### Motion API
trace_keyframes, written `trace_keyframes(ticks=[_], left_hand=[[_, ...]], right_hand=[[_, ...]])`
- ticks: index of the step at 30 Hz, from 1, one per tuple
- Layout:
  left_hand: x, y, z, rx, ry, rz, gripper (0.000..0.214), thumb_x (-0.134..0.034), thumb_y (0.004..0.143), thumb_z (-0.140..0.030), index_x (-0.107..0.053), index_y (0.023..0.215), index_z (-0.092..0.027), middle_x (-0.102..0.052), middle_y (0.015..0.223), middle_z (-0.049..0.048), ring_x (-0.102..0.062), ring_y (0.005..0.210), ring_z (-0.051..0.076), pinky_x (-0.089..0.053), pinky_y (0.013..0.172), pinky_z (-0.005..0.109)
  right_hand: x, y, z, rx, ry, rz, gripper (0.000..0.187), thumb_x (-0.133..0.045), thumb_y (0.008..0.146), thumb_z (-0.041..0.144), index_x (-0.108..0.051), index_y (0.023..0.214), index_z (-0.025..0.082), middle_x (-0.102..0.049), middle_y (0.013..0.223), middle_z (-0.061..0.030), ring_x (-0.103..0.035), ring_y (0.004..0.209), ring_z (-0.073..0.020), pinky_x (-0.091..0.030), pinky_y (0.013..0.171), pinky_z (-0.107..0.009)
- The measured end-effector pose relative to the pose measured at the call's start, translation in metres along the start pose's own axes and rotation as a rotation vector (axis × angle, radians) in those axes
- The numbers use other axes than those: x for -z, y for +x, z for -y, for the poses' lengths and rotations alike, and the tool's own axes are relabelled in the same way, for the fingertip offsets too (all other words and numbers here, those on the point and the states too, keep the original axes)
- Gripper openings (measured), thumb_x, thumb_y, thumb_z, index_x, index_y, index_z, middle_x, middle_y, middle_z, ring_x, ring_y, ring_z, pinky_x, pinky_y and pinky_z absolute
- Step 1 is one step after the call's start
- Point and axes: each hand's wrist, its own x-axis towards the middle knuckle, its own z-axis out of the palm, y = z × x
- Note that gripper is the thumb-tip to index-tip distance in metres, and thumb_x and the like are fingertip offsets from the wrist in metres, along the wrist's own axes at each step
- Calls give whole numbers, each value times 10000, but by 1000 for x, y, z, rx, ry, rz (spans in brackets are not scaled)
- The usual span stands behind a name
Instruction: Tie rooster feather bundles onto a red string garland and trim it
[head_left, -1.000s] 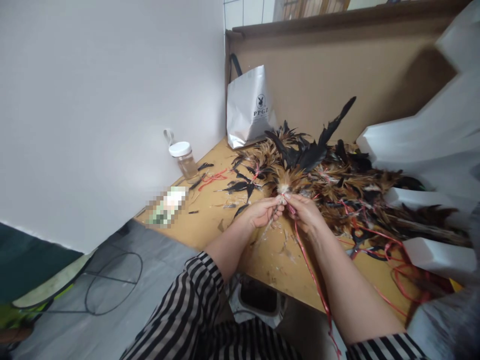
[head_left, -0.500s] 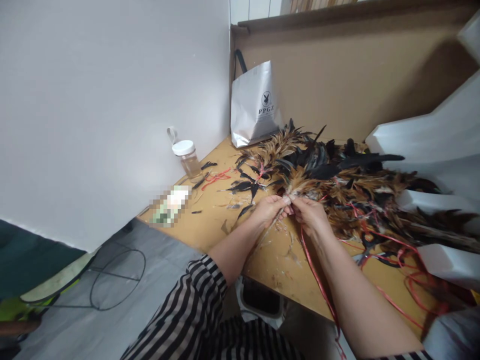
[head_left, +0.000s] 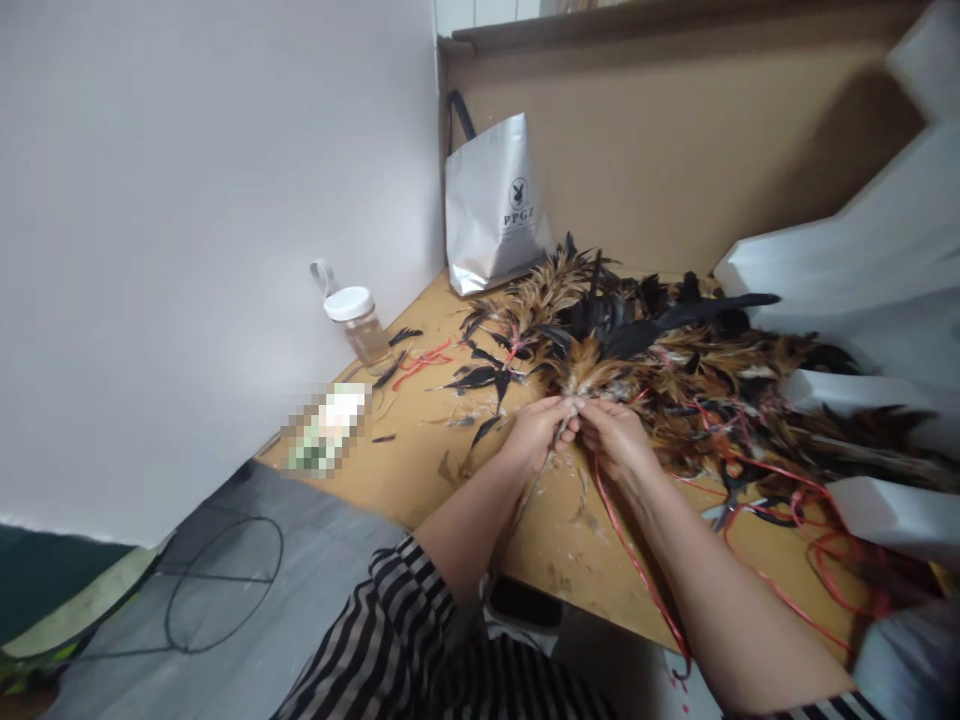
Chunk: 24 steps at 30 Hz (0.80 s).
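Note:
My left hand [head_left: 538,432] and my right hand [head_left: 616,438] meet over the wooden table [head_left: 480,470], both pinching the quill end of a small bundle of brown and black feathers [head_left: 592,368]. A red string [head_left: 637,565] runs from my right hand's fingers down along my forearm and off the table edge. Behind the bundle lies a large heap of brown and black feathers [head_left: 705,370], with more red string [head_left: 810,540] tangled through it at the right.
A clear jar with a white lid [head_left: 358,322] stands by the white wall. A silver paper bag [head_left: 495,205] leans on the brown board at the back. White foam pieces [head_left: 862,290] crowd the right. A blurred green-white packet [head_left: 326,428] lies near the table's left edge.
The long black feathers that stood up a second ago now lie lower over the heap. Both hands stay together on the bundle's quill end; the view has shifted slightly.

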Motion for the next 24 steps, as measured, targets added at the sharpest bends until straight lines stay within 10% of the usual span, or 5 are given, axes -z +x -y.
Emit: trace_keyframes(ticks=[12, 24], left_hand=[[-5, 1, 7, -125, 111, -175, 358, -685, 632, -466, -571, 741, -145, -452, 521, -62, -344, 383, 27, -220, 359, 178], [-4, 0, 8, -91, 48, -53, 354, -735, 611, -421, -588, 747, -130, -503, 528, -46, -427, 409, 41, -328, 402, 171]], right_hand=[[-6, -3, 3, 13, -43, -85, 418, -743, 524, 508, -519, 529, 155, -368, 362, 82, -192, 312, -17, -75, 335, -200], [3, 2, 0, 15, 92, 132, 341, -742, 551, 427, -563, 640, 151, -500, 445, 41, -311, 346, -35, -148, 356, -185]])
